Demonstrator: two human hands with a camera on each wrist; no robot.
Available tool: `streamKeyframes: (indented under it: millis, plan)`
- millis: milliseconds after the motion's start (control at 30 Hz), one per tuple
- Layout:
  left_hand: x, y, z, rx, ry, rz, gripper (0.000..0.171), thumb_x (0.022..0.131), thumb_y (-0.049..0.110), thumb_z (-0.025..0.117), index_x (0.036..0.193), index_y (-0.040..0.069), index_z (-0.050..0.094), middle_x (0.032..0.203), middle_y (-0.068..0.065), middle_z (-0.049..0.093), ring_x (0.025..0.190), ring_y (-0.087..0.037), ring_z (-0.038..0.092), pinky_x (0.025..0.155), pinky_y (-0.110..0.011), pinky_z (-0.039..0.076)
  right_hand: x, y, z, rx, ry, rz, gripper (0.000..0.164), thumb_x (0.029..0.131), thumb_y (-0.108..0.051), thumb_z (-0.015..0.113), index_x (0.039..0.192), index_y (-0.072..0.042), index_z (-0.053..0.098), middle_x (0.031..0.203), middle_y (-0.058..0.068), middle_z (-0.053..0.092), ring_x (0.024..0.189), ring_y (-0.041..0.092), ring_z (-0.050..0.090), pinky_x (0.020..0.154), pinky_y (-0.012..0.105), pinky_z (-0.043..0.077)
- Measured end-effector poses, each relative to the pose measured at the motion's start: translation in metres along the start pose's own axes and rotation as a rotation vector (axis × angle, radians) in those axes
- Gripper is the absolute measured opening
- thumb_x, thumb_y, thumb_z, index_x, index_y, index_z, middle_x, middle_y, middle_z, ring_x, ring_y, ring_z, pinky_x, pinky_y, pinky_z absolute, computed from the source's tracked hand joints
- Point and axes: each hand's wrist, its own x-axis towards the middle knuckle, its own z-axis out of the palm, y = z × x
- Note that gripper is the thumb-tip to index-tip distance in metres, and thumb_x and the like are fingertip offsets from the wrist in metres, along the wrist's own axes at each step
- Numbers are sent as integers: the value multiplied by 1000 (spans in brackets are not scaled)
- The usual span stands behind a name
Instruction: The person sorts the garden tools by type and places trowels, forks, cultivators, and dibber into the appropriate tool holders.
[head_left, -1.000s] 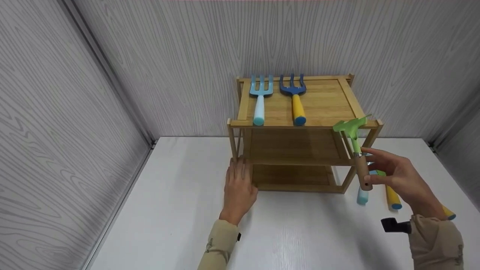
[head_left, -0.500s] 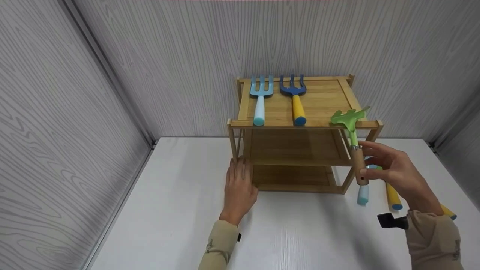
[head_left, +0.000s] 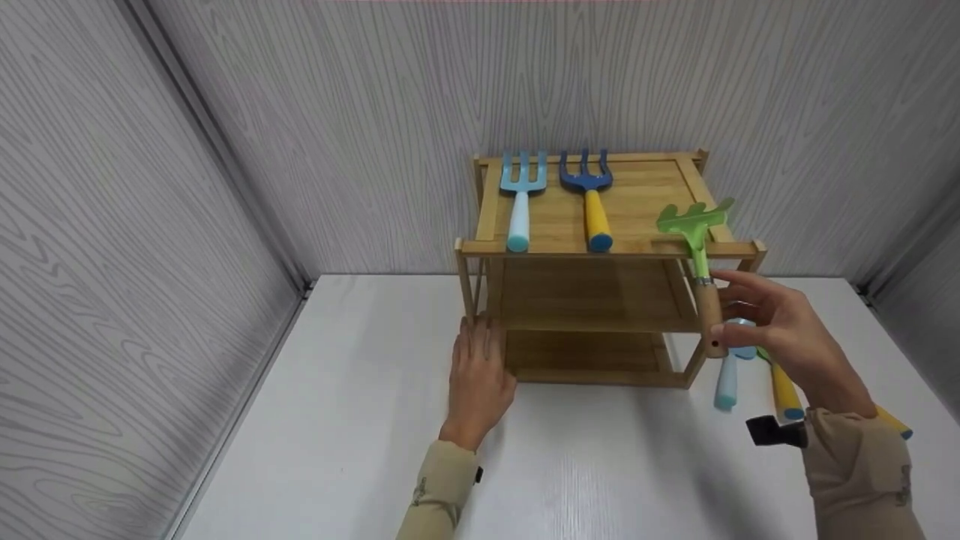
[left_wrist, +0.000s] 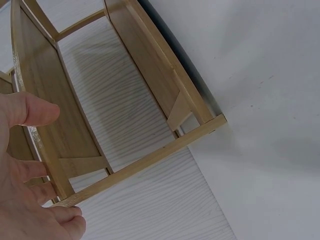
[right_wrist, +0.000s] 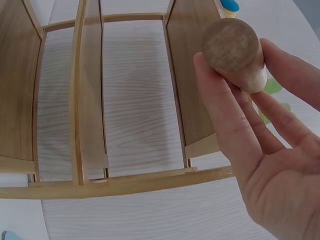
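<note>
My right hand point(head_left: 791, 330) holds a small green hand rake point(head_left: 694, 223) by its wooden handle point(right_wrist: 231, 46), pinched between thumb and fingers. The rake's tines are over the front right of the wooden shelf's point(head_left: 652, 199) top board, and the handle hangs in front of its edge. Whether it touches the board I cannot tell. On that board lie a light blue hand fork point(head_left: 520, 202) and a dark blue one with a yellow handle point(head_left: 592, 202). My left hand point(head_left: 480, 386) touches the shelf's left front post, fingers fairly straight, thumb point(left_wrist: 40, 111) apart.
Right of the shelf, on the white table point(head_left: 360, 420), lie a light blue tool point(head_left: 727, 382), a yellow-handled tool point(head_left: 786, 394) and another yellow handle point(head_left: 894, 422) partly behind my right wrist. Grey wood-grain walls point(head_left: 375, 135) stand behind and at the sides.
My right hand has moved up, forward and slightly left with the rake, bringing its tines further over the top board. The left hand and the two forks have stayed put.
</note>
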Motion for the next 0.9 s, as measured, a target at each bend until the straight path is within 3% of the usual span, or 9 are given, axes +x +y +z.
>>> streamKeyframes:
  millis: [600,733,900]
  plan:
    - [-1,-1,0,-27,17,27,68,83,3,69,145,-6,43,150,-26,39,143,-51,30,114,-55,32,15,-23,-1,57,-3,91,69,96,-11,71,155,-2,37,119,6,58,98,13,66,77,29,59]
    - [-1,-1,1,-18,21,31,68,83,4,70,145,-6,44,150,-26,39,143,-50,30,114,-55,32,19,-27,-4,134,-24,129,67,97,-12,69,156,-4,38,121,8,55,97,13,64,79,26,58]
    - [-1,-2,1,-7,14,26,70,83,5,71,146,-6,43,150,-26,39,143,-49,31,114,-55,32,24,-28,-8,287,-47,117,51,98,-4,65,147,-13,53,117,7,57,94,14,60,76,23,56]
